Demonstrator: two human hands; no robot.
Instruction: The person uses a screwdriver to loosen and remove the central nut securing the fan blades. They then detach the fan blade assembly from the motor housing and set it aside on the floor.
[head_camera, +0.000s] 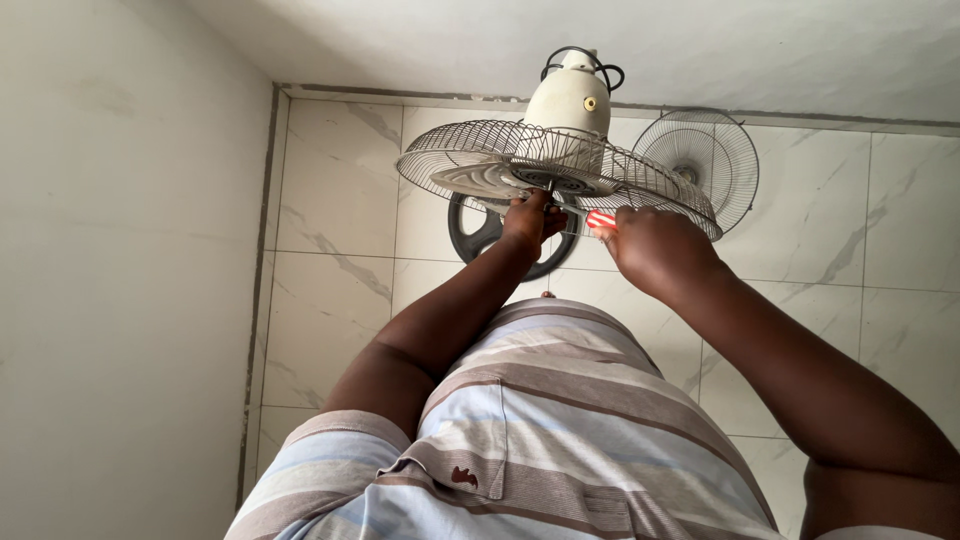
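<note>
Head view: a bare grey wall (110, 280) is seen at the far left, met by a floor (340, 200) of white marbled tiles. Near the middle, a wire fan guard (480, 165) is tilted almost flat, with a cream motor housing (570, 98) behind it and a dark round base (470, 235) below on the tiles. The left hand (530, 220) is closed at the guard's hub, though what it grips cannot be made out. Just beside it, the right hand (655, 245) is curled around a tool with a red-and-white handle (600, 218), held up to the guard's underside. Further right, a second guard (700, 160) is propped upright against the wall. No containers are seen. A striped shirt (540, 420) fills the foreground.
</note>
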